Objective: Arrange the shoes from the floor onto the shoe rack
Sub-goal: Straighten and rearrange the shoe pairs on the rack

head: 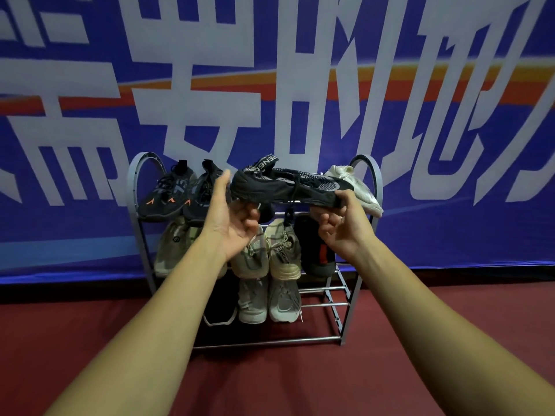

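Note:
A grey metal shoe rack (348, 298) stands against the wall. I hold a dark grey knit sneaker (285, 187) sideways just above the top shelf. My left hand (234, 214) cups its heel end from below, and my right hand (339, 223) pinches its toe end. Two black sneakers with orange marks (168, 193) sit at the top left, and a white sneaker (357, 184) sits at the top right. Beige sneakers (282, 253) and a black shoe with a red mark (318, 250) fill the middle shelf. Grey sneakers (270, 298) rest on a lower shelf.
A blue banner (450, 115) with large white characters and an orange stripe covers the wall behind the rack. The floor (300, 379) is dark red carpet. The right part of the lower shelves shows bare bars (318, 304).

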Demonstrator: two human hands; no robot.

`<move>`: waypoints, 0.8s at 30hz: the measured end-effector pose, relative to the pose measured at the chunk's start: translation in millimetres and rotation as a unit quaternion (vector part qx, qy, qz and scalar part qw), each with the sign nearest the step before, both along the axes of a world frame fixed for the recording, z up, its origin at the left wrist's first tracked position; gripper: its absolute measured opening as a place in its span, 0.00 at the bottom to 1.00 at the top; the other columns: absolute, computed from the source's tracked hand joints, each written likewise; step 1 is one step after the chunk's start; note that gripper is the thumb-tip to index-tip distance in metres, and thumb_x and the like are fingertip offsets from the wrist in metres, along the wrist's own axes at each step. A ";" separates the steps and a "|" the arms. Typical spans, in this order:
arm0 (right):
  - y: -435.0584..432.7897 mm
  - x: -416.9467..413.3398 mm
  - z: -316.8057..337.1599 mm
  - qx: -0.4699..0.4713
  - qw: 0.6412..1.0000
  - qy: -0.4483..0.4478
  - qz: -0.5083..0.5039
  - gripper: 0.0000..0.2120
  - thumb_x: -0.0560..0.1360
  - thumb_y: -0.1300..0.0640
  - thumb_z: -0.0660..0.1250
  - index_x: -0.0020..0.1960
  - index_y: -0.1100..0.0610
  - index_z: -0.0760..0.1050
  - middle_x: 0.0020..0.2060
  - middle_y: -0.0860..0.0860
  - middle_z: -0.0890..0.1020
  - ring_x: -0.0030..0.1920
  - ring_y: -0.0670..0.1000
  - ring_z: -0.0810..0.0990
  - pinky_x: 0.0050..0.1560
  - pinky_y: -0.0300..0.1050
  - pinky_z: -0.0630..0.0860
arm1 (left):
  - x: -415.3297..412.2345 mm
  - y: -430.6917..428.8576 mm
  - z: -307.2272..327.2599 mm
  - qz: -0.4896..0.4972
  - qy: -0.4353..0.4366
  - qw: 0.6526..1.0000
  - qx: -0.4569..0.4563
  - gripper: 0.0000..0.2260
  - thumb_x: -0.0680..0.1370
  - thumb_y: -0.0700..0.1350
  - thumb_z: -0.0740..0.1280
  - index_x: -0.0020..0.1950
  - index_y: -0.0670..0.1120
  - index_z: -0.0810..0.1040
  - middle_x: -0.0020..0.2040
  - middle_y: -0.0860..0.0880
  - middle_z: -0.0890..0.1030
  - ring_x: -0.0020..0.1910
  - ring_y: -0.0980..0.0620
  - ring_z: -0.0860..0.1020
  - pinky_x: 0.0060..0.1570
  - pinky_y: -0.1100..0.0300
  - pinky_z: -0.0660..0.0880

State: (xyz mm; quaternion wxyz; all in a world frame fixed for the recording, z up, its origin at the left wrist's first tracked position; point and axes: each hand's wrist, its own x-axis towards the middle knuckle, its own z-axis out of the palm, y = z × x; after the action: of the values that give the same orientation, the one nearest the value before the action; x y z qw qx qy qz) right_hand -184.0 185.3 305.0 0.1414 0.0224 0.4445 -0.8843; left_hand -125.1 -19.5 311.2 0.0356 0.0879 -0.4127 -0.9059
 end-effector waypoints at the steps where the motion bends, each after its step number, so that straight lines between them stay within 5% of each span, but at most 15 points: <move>1: -1.5 0.4 -1.0 -0.017 1.000 0.003 0.008 0.07 0.75 0.52 0.65 0.48 0.55 0.76 0.37 0.52 0.84 0.31 0.44 0.69 0.24 0.32 0.62 | 0.3 2.0 1.5 0.001 0.012 1.000 0.020 0.28 0.68 0.68 0.72 0.51 0.44 0.81 0.40 0.49 0.80 0.32 0.55 0.74 0.24 0.67 0.64; 3: -5.7 1.0 -4.7 -0.037 0.999 0.005 0.017 0.08 0.74 0.54 0.66 0.51 0.56 0.76 0.42 0.54 0.84 0.30 0.45 0.70 0.24 0.34 0.63 | -0.3 7.5 3.8 -0.001 0.033 0.999 0.012 0.31 0.69 0.66 0.73 0.60 0.44 0.80 0.47 0.47 0.83 0.36 0.55 0.78 0.23 0.68 0.66; 6: -12.8 5.2 -9.5 -0.021 0.999 0.009 0.029 0.03 0.73 0.58 0.67 0.45 0.56 0.73 0.36 0.52 0.80 0.29 0.46 0.72 0.27 0.35 0.63 | -6.2 19.9 2.9 0.011 0.030 0.998 -0.060 0.36 0.70 0.53 0.78 0.75 0.48 0.67 0.52 0.43 0.84 0.34 0.55 0.79 0.19 0.68 0.65; 10: -14.8 10.0 -12.7 0.033 0.997 0.043 0.061 0.08 0.73 0.53 0.70 0.47 0.56 0.76 0.39 0.53 0.81 0.30 0.47 0.73 0.30 0.37 0.61 | -17.4 21.9 -3.9 0.057 0.015 0.997 -0.043 0.44 0.71 0.45 0.78 0.79 0.55 0.55 0.54 0.44 0.81 0.27 0.58 0.72 0.17 0.68 0.61; 12: -11.0 10.4 -12.7 0.044 0.995 0.037 0.079 0.14 0.73 0.48 0.70 0.52 0.57 0.79 0.44 0.56 0.83 0.31 0.48 0.72 0.33 0.38 0.61 | -22.1 16.6 -6.2 0.077 0.009 0.996 -0.035 0.43 0.71 0.46 0.77 0.79 0.56 0.55 0.49 0.47 0.79 0.25 0.59 0.69 0.17 0.68 0.60; 15: -3.3 8.0 -13.6 0.056 0.996 0.025 0.072 0.14 0.74 0.44 0.68 0.46 0.56 0.78 0.35 0.52 0.79 0.29 0.47 0.69 0.29 0.37 0.61 | -25.6 14.6 -6.6 0.091 0.002 0.995 -0.042 0.33 0.72 0.48 0.76 0.73 0.52 0.64 0.44 0.49 0.77 0.25 0.59 0.66 0.17 0.68 0.58; 18: 4.2 3.7 -15.9 0.039 0.998 0.023 0.052 0.11 0.74 0.48 0.67 0.45 0.56 0.78 0.31 0.51 0.77 0.26 0.46 0.69 0.25 0.35 0.60 | -25.9 16.7 -5.0 0.099 0.013 0.993 -0.057 0.15 0.73 0.50 0.76 0.55 0.52 0.75 0.45 0.49 0.79 0.24 0.59 0.67 0.17 0.68 0.58; 24: 5.2 2.7 -18.5 -0.043 0.998 0.027 0.041 0.09 0.74 0.57 0.66 0.51 0.62 0.78 0.38 0.55 0.81 0.26 0.45 0.70 0.23 0.33 0.60 | -28.5 25.7 -7.9 0.075 0.007 0.997 -0.034 0.10 0.74 0.47 0.75 0.52 0.46 0.80 0.50 0.45 0.82 0.28 0.58 0.75 0.16 0.68 0.57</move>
State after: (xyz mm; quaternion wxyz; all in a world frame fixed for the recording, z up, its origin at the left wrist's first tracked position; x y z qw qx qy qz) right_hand -181.3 190.5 286.5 0.1657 -0.0260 0.4105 -0.8963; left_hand -153.6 6.2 303.4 0.1093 0.1109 -0.4355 -0.8866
